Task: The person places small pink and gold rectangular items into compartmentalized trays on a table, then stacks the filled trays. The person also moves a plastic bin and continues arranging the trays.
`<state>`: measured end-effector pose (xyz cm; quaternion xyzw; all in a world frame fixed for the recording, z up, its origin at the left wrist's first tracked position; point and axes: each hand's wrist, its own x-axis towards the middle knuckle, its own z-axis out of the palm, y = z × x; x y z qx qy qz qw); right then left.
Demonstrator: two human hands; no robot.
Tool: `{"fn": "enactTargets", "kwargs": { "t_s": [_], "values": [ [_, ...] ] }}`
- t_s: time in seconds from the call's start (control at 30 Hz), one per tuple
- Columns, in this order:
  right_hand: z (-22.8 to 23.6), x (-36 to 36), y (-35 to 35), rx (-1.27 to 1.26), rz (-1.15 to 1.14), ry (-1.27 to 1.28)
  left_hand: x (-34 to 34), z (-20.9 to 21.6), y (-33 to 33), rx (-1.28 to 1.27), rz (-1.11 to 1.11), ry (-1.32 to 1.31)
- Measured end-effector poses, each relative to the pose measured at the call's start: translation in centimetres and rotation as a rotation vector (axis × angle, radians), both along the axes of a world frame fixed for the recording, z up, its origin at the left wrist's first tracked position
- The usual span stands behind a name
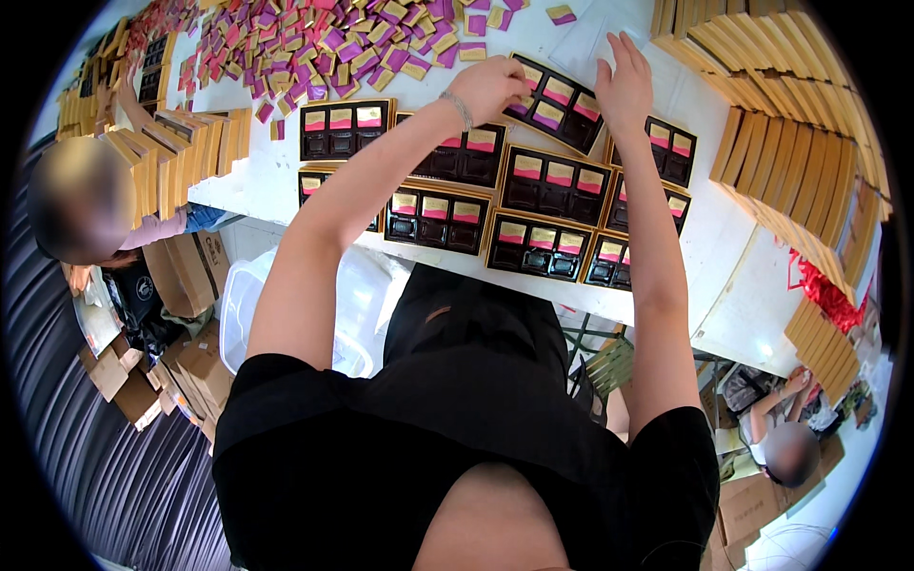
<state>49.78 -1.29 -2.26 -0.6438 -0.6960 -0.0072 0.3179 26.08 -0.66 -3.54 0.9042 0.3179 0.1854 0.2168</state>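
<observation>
Black box (577,128) is lying askew among similar boxes (435,234) on a white table (705,257), pink and purple packets (557,91) inside. Left hand (490,88) is curling over one end, can't tell if it's gripping anything; right hand (625,90) is sitting open by the other.

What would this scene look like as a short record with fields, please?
Left hand: fingers bent over the left end of an angled black rectangular box with gold rim; grip unclear
Right hand: open, at that box's right end; contact unclear
Angled box contents: pink-and-gold wrapped pieces in far row, purple-and-gold wrapped pieces in near row; near right compartment empty
Far left: loose heap of pink, purple and gold pieces
Right: rows of gold-edged boxes
Surface: white table
</observation>
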Motion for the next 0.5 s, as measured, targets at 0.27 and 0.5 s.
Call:
{"fn": "enactTargets", "kwargs": {
  "t_s": [0.27, 0.5],
  "values": [
    [-1.7, -2.6, 9.1, -0.259, 0.181, -0.358, -0.7, 0.4, -2.6, 0.324, -0.032, 0.209],
    [-4.1, -2.3, 10.3, -0.117, 0.213, -0.355, -0.2, 0.6, 0.6, 0.312, 0.024, 0.065]
  ]
}}
